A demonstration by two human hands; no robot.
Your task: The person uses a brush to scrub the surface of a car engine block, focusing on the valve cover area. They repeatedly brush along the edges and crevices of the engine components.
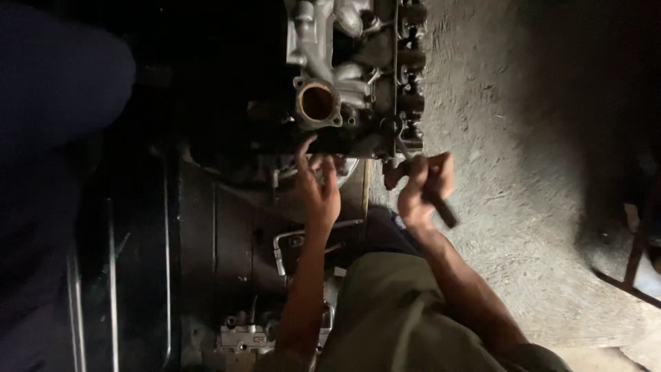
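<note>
Open grey concrete floor (523, 138) to the right; dark clutter crowding the left. Dim workshop, rough ground. Greasy metal engine (358, 76) at far centre, round brass-rimmed port facing up. Left hand (318, 186) open, fingers spread against engine's near edge. Right hand (423, 189) closed round a dark-handled wrench (420, 180) set on engine's near-right corner.

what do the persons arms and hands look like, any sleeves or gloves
Both hands are bare, with no gloves: the left hand and the right hand show no rings or watch that can be made out in the dim light. Both forearms are uncovered, with no sleeve showing before the frame edge. Olive-green clothing shows between the arms.
</note>
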